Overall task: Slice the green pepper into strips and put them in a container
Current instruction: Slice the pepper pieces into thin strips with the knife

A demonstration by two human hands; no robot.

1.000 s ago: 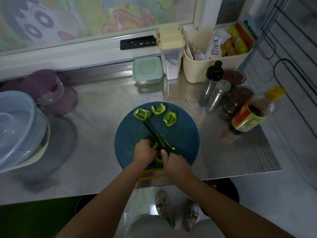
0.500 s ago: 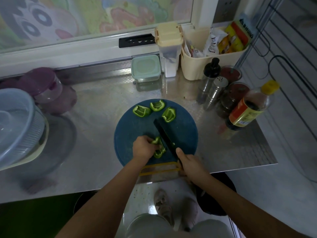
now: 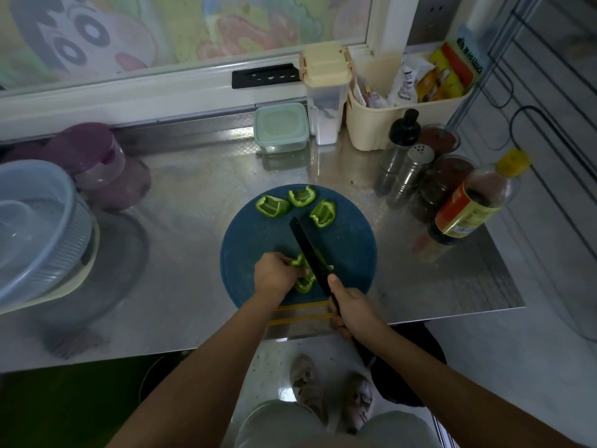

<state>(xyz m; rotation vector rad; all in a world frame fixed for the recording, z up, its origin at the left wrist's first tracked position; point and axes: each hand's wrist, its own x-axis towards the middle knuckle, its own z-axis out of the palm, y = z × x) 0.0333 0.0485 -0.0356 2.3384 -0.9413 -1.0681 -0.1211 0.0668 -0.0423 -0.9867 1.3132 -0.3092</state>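
Right hand (image 3: pixel 350 305) grip wrapped round the knife (image 3: pixel 307 247) handle, blade lay across the pepper piece (image 3: pixel 305 285) at the near side of the cutting board (image 3: pixel 252 240), left hand (image 3: pixel 274 274) grip curled onto that piece, three pepper chunks (image 3: pixel 273 205) at the board's far edge, worktop (image 3: pixel 193 189) beneath.

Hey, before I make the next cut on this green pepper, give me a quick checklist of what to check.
1. Hold: the left hand holds the pepper piece down on the cutting board: ok.
2. Grip: the right hand grips the knife by its handle: ok.
3. Left fingertips clear of the blade: cannot tell, they lie right beside it.
4. The other pepper pieces out of the blade's way, at the board's far edge: ok.
5. Container ready beside the board: not ok, none there; the green-lidded container sits closed at the counter's back.
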